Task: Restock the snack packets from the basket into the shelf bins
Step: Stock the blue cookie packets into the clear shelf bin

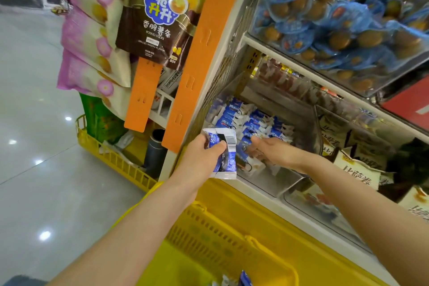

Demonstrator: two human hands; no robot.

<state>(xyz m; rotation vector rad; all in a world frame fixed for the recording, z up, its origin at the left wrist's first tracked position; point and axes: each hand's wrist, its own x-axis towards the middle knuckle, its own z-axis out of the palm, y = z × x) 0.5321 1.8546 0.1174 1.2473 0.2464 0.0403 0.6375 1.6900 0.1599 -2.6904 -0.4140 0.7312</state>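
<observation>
Snack packet (224, 153), blue and white, is gripped in the left hand (202, 155) at the front of a shelf bin (278, 181) already well stocked with matching packets (253, 121). The right hand (271, 151) reaches among them, its grip unclear. The basket (232, 227) below is cut off, with a few spares (243, 280) showing, so restocking looks unfinished.

Bright, even light falls from overhead. Well left of the left grip (202, 158), the glossy floor (27, 193) carries small white glare spots. The snack packet (224, 155) in that grip is sharp, its barcode crisp. Around the right grip (275, 151), the clear bin (276, 183) shows hazy reflections on its walls. The blue packets (325, 14) far above are blurred. The shelf (290, 64) lines bend toward the edges.
</observation>
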